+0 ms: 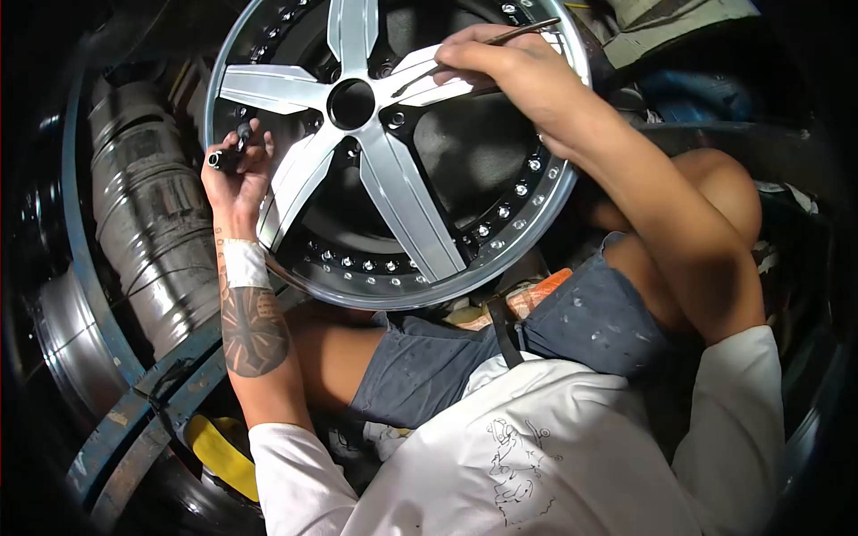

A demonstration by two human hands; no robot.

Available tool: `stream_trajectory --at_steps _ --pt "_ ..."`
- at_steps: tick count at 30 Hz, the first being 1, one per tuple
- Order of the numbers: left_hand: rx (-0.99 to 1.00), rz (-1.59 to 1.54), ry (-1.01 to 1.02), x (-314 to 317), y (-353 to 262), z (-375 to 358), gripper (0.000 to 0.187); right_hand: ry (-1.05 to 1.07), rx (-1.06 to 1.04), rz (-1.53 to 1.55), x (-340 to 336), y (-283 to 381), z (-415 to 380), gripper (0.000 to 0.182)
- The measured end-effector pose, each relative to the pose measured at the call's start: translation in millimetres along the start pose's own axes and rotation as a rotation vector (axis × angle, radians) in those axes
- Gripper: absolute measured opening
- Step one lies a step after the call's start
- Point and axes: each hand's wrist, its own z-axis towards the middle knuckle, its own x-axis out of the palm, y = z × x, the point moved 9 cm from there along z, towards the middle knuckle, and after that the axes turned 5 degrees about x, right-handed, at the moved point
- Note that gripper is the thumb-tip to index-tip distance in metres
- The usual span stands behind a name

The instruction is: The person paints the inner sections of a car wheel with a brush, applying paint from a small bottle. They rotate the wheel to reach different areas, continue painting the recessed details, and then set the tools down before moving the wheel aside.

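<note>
A silver five-spoke car wheel rim (pixel 399 201) with a polished lip and a ring of small bolts faces up before me. My right hand (pixel 500 67) pinches a thin paintbrush (pixel 527 29) over the right-hand spoke. Its dark tip reaches the spoke beside the round centre hole. At the rim's left edge, my left hand (pixel 239 174) is closed around a short black cylinder (pixel 228 159) with a shiny end. The fingers partly hide that cylinder, and a white wrap covers the wrist below.
Stacked metal wheel barrels (pixel 147 205) stand on the left, behind a blue metal frame (pixel 116 330). A yellow curved object (pixel 219 456) lies at the lower left. An orange-and-white bag (pixel 536 290) shows under the rim, between my legs. Blue material (pixel 693 96) lies at the upper right.
</note>
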Motion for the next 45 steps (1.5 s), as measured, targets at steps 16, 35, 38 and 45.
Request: stream_trajectory --at_steps 16,35,38,45 --pt "-0.258 0.021 -0.036 -36.2 23.1 1.8 0.013 -0.222 0.102 0.462 7.7 -4.7 28.8 0.025" --pt "0.116 -0.414 -0.321 -1.3 133.2 -129.9 0.018 -0.038 -0.009 0.371 0.7 61.6 136.4 0.022" --pt "0.098 -0.472 -0.344 29.6 142.9 -141.6 0.017 0.080 0.041 0.351 3.9 59.6 122.5 0.025" --pt "0.323 -0.178 -0.252 47.5 91.8 -160.4 0.019 0.018 0.016 0.091 1.8 43.2 64.3 0.027"
